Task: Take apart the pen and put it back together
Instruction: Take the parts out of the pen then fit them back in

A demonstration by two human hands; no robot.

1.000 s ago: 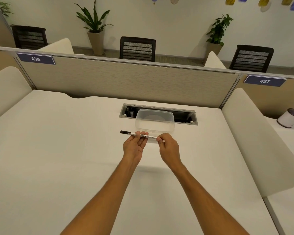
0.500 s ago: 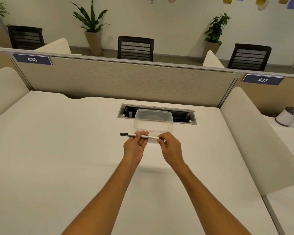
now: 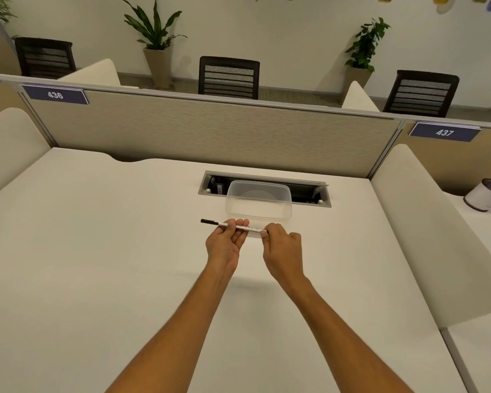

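White and thin, the pen [image 3: 233,226] is lying sideways in the air, left to right, just above the desk [image 3: 97,251]. Its black cap [image 3: 207,221] is pointing left, past the left hand [image 3: 224,245]. That hand is pinching the pen near its middle. The right hand [image 3: 281,251] is pinching the right end with its fingertips [image 3: 265,233]. Both hands are closed on the pen, close together. The cap end is sticking out free, so it looks like the right end is the part being worked loose. A clear box [image 3: 258,204] is sitting just behind the pen. The desk is giving lots of open room on the left, the right and in front.
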